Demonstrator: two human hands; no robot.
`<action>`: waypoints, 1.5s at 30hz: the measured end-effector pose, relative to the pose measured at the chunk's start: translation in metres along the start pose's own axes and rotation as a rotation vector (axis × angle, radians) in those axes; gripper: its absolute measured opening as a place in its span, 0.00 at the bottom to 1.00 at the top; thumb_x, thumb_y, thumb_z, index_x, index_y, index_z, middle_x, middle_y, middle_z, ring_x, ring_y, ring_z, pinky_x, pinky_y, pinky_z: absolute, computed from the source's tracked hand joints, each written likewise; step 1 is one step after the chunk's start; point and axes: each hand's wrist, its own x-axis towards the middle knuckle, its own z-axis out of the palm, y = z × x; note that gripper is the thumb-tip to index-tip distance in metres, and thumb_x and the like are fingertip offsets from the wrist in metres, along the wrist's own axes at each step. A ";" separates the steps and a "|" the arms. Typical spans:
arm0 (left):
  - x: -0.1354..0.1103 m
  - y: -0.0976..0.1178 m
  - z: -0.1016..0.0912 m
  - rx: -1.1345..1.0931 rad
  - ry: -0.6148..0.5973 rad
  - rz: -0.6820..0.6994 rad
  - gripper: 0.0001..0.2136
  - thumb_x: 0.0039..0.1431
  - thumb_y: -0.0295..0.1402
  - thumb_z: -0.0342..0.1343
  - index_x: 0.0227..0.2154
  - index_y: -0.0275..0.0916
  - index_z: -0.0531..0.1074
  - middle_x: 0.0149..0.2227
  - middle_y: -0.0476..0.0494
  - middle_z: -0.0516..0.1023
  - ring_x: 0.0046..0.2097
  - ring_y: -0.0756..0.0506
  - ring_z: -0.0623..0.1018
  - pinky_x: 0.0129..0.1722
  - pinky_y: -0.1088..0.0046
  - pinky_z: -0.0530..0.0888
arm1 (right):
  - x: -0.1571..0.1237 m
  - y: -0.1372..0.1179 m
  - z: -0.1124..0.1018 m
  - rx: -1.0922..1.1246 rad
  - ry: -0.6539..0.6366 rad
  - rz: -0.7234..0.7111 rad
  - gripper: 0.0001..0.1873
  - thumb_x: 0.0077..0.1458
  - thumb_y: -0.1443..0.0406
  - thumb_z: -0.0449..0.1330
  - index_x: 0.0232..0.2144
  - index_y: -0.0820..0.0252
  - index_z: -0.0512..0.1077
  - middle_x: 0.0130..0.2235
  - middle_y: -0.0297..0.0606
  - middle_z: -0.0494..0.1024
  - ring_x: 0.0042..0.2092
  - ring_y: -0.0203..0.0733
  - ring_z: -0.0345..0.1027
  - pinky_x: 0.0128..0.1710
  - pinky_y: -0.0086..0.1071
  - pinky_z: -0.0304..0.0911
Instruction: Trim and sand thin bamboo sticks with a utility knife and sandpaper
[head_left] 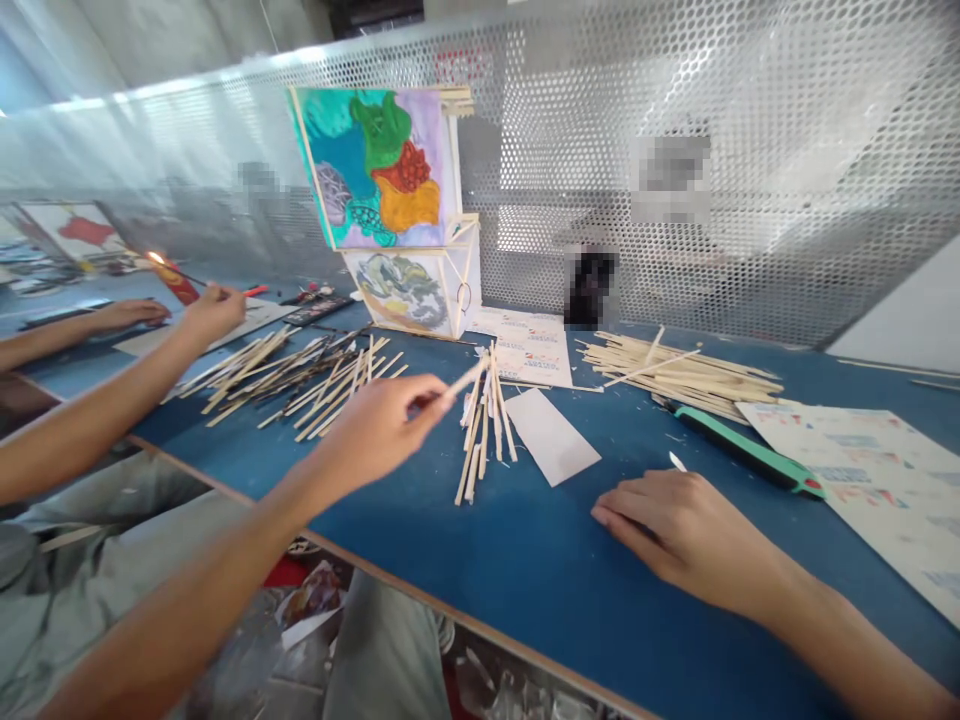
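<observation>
While a perforated metal screen (787, 230) lines the far edge of the blue desk (525, 590), a two-tier box with painted panels (375, 170) stands before it, left of that edge's middle. One printed sheet (862, 470) spreads along the desk's right side; another (544, 355) lies by the foot of the box. A heap of sticks (682, 375) sits towards the far right corner, and a neighbour's hand (214, 315) hovers over the left end. My left hand (386, 425) reaches in over the near edge, thumb and forefinger pinched together; my right hand (671, 525) rests on the right half, fingers loosely bent, and whether they grip anything I cannot tell. A green knife (742, 450) lies beyond it. In mid-desk, a white card (555, 440) lies just beside a small bunch of sticks (498, 410). Pinched in my left hand, a pale stick (466, 380) points at the bunch's far end, touching or just short of it. As I judge it, a light, steady pinch with the wrist held low serves best, guiding the tip in gently so the bunch does not splay, and keeping my right fingers off the knife.
</observation>
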 end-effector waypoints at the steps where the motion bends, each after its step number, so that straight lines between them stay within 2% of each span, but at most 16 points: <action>1: -0.003 -0.019 0.000 0.051 0.025 -0.057 0.19 0.70 0.46 0.46 0.45 0.42 0.78 0.40 0.41 0.83 0.37 0.41 0.80 0.40 0.67 0.71 | 0.001 -0.001 0.000 -0.002 0.005 0.000 0.16 0.72 0.64 0.52 0.39 0.58 0.79 0.31 0.38 0.82 0.31 0.40 0.74 0.32 0.36 0.57; 3: -0.004 -0.054 0.007 0.144 0.076 -0.138 0.20 0.67 0.45 0.49 0.51 0.40 0.77 0.51 0.33 0.80 0.48 0.34 0.79 0.50 0.58 0.71 | 0.002 -0.004 -0.001 -0.001 0.005 0.010 0.16 0.72 0.64 0.52 0.37 0.58 0.79 0.30 0.37 0.82 0.31 0.40 0.74 0.32 0.35 0.57; 5: 0.000 -0.081 0.019 0.213 0.116 -0.175 0.28 0.62 0.47 0.53 0.63 0.40 0.68 0.67 0.28 0.65 0.66 0.26 0.66 0.62 0.49 0.62 | 0.003 -0.005 -0.002 -0.001 -0.010 0.021 0.17 0.72 0.64 0.51 0.37 0.58 0.79 0.30 0.37 0.81 0.30 0.40 0.73 0.32 0.36 0.57; 6: 0.004 -0.091 0.025 0.235 0.121 -0.187 0.30 0.62 0.47 0.53 0.65 0.40 0.66 0.70 0.28 0.60 0.70 0.25 0.59 0.65 0.47 0.58 | 0.003 -0.006 -0.002 -0.002 -0.021 0.026 0.18 0.73 0.64 0.50 0.37 0.59 0.79 0.30 0.37 0.81 0.31 0.41 0.73 0.32 0.36 0.57; 10: 0.023 -0.112 0.032 0.295 0.141 -0.210 0.29 0.65 0.43 0.50 0.67 0.39 0.61 0.70 0.27 0.57 0.71 0.26 0.56 0.67 0.43 0.50 | 0.002 -0.004 -0.001 -0.011 -0.062 0.051 0.19 0.73 0.63 0.49 0.37 0.59 0.79 0.30 0.36 0.80 0.31 0.41 0.73 0.32 0.36 0.56; 14: 0.031 -0.114 0.012 0.319 0.193 -0.221 0.26 0.67 0.39 0.49 0.65 0.33 0.61 0.66 0.27 0.63 0.69 0.25 0.58 0.65 0.39 0.49 | 0.003 -0.002 0.000 -0.021 -0.101 0.075 0.20 0.73 0.62 0.49 0.36 0.59 0.78 0.30 0.35 0.79 0.31 0.41 0.72 0.33 0.37 0.54; 18: 0.040 -0.096 -0.005 0.314 0.192 -0.174 0.25 0.70 0.39 0.45 0.64 0.29 0.61 0.62 0.28 0.68 0.66 0.27 0.61 0.64 0.42 0.54 | 0.003 -0.002 -0.001 -0.025 -0.133 0.092 0.20 0.74 0.62 0.48 0.36 0.58 0.78 0.31 0.35 0.80 0.32 0.41 0.72 0.33 0.37 0.54; 21: 0.060 -0.064 -0.002 0.309 0.148 -0.115 0.23 0.68 0.38 0.48 0.61 0.32 0.68 0.58 0.27 0.73 0.62 0.28 0.68 0.61 0.48 0.61 | 0.003 -0.003 -0.002 -0.022 -0.134 0.095 0.21 0.74 0.61 0.47 0.37 0.58 0.78 0.31 0.36 0.80 0.32 0.40 0.72 0.34 0.37 0.53; 23: 0.077 -0.034 0.009 0.282 0.018 -0.012 0.16 0.68 0.40 0.50 0.49 0.40 0.78 0.47 0.37 0.81 0.49 0.37 0.78 0.51 0.60 0.70 | 0.003 -0.003 -0.003 -0.018 -0.125 0.093 0.21 0.74 0.61 0.47 0.36 0.59 0.78 0.31 0.36 0.80 0.32 0.40 0.72 0.34 0.37 0.53; 26: 0.095 0.012 0.035 0.286 -0.124 0.072 0.20 0.68 0.46 0.51 0.32 0.37 0.80 0.31 0.39 0.81 0.37 0.40 0.80 0.42 0.62 0.73 | 0.002 -0.002 -0.003 -0.011 -0.125 0.090 0.22 0.74 0.61 0.47 0.34 0.59 0.77 0.30 0.35 0.79 0.31 0.39 0.71 0.34 0.37 0.52; 29: 0.102 0.039 0.061 0.318 -0.199 0.094 0.16 0.67 0.46 0.58 0.40 0.35 0.78 0.40 0.41 0.81 0.42 0.42 0.80 0.46 0.59 0.76 | 0.002 0.001 -0.001 -0.010 -0.132 0.101 0.22 0.74 0.61 0.47 0.32 0.59 0.75 0.28 0.34 0.78 0.30 0.39 0.70 0.33 0.37 0.52; 32: 0.102 0.043 0.076 0.329 -0.215 0.067 0.15 0.68 0.43 0.58 0.45 0.35 0.75 0.44 0.43 0.79 0.44 0.44 0.80 0.47 0.58 0.77 | 0.002 0.001 0.001 -0.024 -0.121 0.111 0.22 0.73 0.60 0.47 0.29 0.58 0.73 0.27 0.33 0.77 0.29 0.38 0.68 0.33 0.37 0.51; 34: 0.100 0.039 0.078 0.312 -0.197 0.048 0.13 0.67 0.42 0.58 0.35 0.35 0.77 0.36 0.42 0.80 0.40 0.42 0.80 0.44 0.59 0.76 | 0.003 0.000 0.001 -0.039 -0.101 0.098 0.22 0.73 0.61 0.48 0.28 0.58 0.73 0.27 0.33 0.76 0.28 0.39 0.67 0.33 0.38 0.50; 38: 0.095 0.032 0.065 0.216 -0.113 0.013 0.16 0.58 0.35 0.57 0.16 0.39 0.69 0.20 0.42 0.71 0.30 0.38 0.77 0.35 0.62 0.66 | 0.005 -0.003 0.002 -0.049 -0.069 0.064 0.22 0.73 0.62 0.49 0.26 0.57 0.72 0.25 0.32 0.74 0.27 0.39 0.65 0.32 0.39 0.49; 42: 0.089 0.030 0.046 0.005 -0.062 -0.023 0.16 0.54 0.36 0.58 0.13 0.41 0.66 0.16 0.46 0.65 0.24 0.43 0.69 0.30 0.67 0.57 | 0.004 -0.001 0.002 -0.024 -0.035 0.101 0.20 0.73 0.62 0.49 0.30 0.57 0.74 0.26 0.31 0.75 0.27 0.38 0.66 0.32 0.38 0.49; 45: 0.088 0.030 0.036 -0.261 -0.127 -0.054 0.18 0.54 0.38 0.61 0.12 0.41 0.65 0.14 0.49 0.63 0.20 0.48 0.64 0.26 0.69 0.55 | 0.002 0.001 0.002 -0.002 -0.045 0.133 0.18 0.73 0.62 0.49 0.36 0.56 0.77 0.28 0.31 0.77 0.29 0.39 0.69 0.33 0.38 0.51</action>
